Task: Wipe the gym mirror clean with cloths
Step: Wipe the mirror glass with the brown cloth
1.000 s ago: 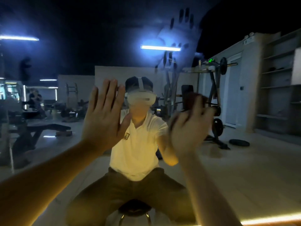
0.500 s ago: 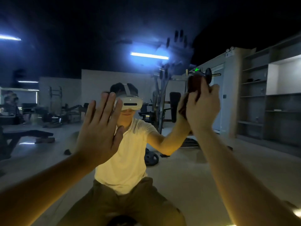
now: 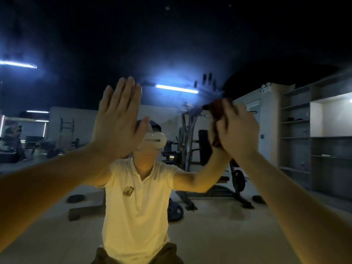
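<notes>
Hands in view: two. The left hand [image 3: 118, 122] lies flat against the mirror [image 3: 171, 35], fingers straight and together, holding nothing. The right hand [image 3: 238, 130] grips one dark red cloth [image 3: 218, 109], bunched and pressed to the glass at upper right of centre. Handprint smudges [image 3: 207, 80] sit just above the cloth. Reflected: three plainly visible tube lights [image 3: 176, 88] and one shirt badge [image 3: 128, 191], its writing unreadable.
</notes>
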The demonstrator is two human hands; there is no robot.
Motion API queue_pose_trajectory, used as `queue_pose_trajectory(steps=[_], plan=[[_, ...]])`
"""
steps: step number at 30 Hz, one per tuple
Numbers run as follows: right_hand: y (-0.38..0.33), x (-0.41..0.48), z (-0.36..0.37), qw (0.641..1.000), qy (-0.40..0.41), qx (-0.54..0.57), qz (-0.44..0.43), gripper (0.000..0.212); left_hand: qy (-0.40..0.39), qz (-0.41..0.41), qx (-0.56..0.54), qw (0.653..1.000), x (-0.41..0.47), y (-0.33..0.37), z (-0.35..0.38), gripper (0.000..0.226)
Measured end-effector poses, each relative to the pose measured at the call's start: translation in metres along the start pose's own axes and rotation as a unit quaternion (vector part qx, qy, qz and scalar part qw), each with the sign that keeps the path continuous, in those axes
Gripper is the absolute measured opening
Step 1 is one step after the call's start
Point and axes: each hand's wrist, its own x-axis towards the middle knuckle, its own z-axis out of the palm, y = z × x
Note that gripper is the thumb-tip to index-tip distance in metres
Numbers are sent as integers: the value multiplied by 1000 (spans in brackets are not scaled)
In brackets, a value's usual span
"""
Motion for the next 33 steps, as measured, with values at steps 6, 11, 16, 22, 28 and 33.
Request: queue_pose_trajectory(steps=[6,11,16,22,28,33], plan=[[-60,26,40,961,101,15,258,46,8,11,21,1000,-4,0,8,80],[-112,22,131,996,-67,5,-63,73,20,52,2,998,-6,-11,6,74],[-43,51,-7,997,14,24,-68,44,25,65,23,997,7,-14,-5,76],[-17,91,8,966,81,44,241,34,71,40,10,997,48,-4,-14,71],[-122,67,14,987,40,140,-65,35,80,-14,-14,997,82,1,-7,66],[-6,110,5,998,41,16,-48,36,41,-43,37,998,96,13,8,84]])
